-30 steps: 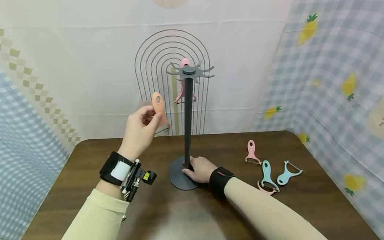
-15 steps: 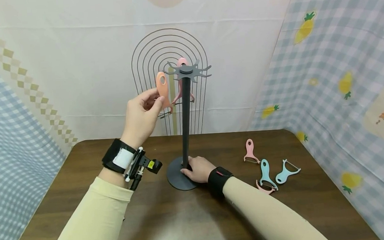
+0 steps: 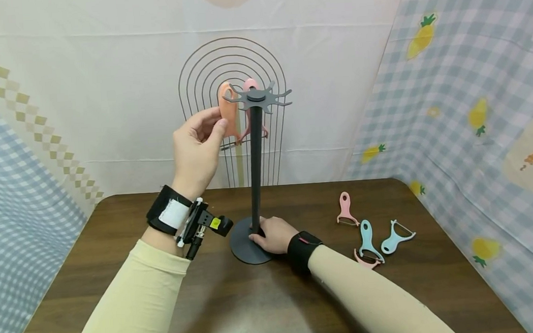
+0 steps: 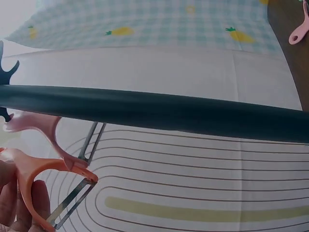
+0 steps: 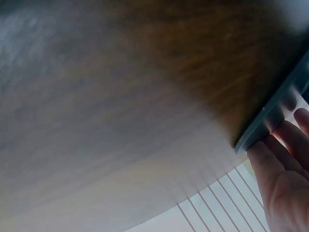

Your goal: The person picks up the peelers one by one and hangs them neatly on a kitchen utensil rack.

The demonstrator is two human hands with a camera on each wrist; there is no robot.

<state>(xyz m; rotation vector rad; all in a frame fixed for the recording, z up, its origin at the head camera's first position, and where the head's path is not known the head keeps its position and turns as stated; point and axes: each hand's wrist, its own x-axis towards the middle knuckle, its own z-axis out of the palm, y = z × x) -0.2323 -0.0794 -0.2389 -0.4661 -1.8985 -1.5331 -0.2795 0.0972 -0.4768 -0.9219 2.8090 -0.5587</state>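
Observation:
My left hand (image 3: 198,147) pinches an orange peeler (image 3: 229,112) by its handle, blade end down. The holed end of that handle overlaps a hook at the left of the dark grey stand's top (image 3: 258,98). Behind the post (image 3: 256,167) hangs a pink peeler (image 3: 250,83) on another hook; in the left wrist view the orange peeler (image 4: 36,166) lies close beside this pink peeler (image 4: 41,125). Low on the stand, my right hand (image 3: 277,235) grips the foot of the post over the round base (image 3: 246,244). The right wrist view shows its fingers (image 5: 285,164) at the base's edge.
On the right of the brown table (image 3: 201,303) lie a pink peeler (image 3: 345,207), a blue peeler (image 3: 366,237) overlapping another pink peeler (image 3: 366,262), and a second blue peeler (image 3: 395,240). A white patterned cloth (image 3: 129,93) hangs behind the table.
My left hand has raised the orange peeler and moved it right, from below the hooks up to the stand's left hook. The right hand stays at the foot of the post.

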